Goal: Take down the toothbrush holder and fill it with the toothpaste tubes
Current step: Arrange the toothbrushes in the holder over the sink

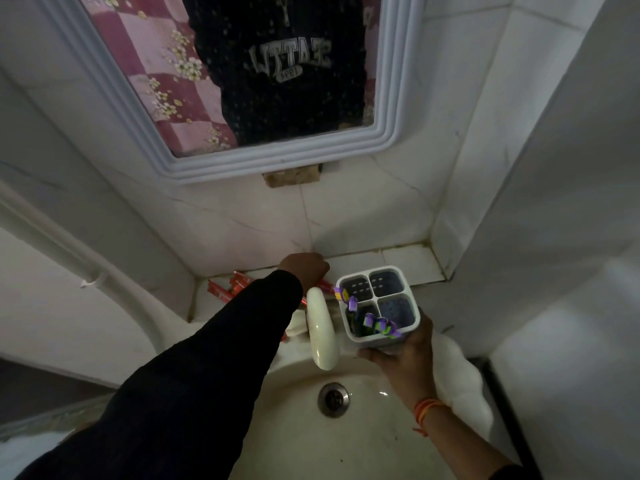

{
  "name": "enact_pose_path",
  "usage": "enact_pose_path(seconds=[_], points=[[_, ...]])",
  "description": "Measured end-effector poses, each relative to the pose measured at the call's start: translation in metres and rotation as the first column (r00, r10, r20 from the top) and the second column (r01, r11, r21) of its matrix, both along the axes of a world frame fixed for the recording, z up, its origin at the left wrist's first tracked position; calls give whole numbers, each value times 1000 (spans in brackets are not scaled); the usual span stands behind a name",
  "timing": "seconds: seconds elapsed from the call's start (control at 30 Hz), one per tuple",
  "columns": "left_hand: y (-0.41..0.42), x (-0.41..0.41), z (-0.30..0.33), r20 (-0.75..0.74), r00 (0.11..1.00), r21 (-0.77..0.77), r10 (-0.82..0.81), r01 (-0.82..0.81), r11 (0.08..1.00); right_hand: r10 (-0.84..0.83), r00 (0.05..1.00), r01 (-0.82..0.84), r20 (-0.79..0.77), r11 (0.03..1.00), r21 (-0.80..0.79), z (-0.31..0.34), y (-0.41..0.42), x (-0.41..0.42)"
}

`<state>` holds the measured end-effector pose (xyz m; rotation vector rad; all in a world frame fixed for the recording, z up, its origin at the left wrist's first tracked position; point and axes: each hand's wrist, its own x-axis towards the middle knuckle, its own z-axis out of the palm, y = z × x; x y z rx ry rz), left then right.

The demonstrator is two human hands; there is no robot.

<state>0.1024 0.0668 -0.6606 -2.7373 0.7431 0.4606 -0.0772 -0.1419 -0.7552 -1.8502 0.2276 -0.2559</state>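
Note:
A white toothbrush holder (pixel 377 303) with four compartments is held above the sink's right side by my right hand (pixel 401 355), which grips it from below. Purple and green toothbrushes (pixel 377 323) stick out of its near left compartment. My left hand (pixel 304 268) is on the tiled ledge behind the tap, its fingers closed on a red toothpaste tube (pixel 323 284) whose end shows beside the holder. More red toothpaste tubes (pixel 228 287) lie on the ledge to the left, partly hidden by my sleeve.
A cream tap (pixel 320 330) curves over the white sink (pixel 367 427) with its metal drain (pixel 333 399). A white-framed mirror (pixel 242 154) hangs on the tiled wall above. A white pipe (pixel 69 254) runs down at the left. A tiled wall closes the right side.

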Motion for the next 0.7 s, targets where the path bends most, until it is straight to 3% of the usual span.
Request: enact_pose_path(seconds=[0.2, 0.23, 0.3, 0.43, 0.57, 0.7], points=[[-10, -1, 37, 64, 995, 4, -79, 79, 997, 91, 996, -91, 7, 995, -45, 3, -1, 0], [-14, -2, 50, 68, 996, -40, -57, 60, 997, 100, 994, -95, 45, 991, -97, 8, -1, 2], [-21, -5, 79, 73, 997, -173, 13, 0, 985, 92, 995, -94, 46, 995, 42, 19, 2, -2], [-42, -22, 141, 115, 990, -432, 82, -24, 902, 41, 999, -41, 6, 999, 35, 19, 1, -9], [-71, -43, 171, 131, 991, -423, 8, 49, 905, 62, 998, -63, 7, 993, 104, 18, -2, -6], [-97, -59, 153, 63, 998, -464, 30, 3, 886, 83, 997, -82, -7, 991, 104, 15, -5, -5]])
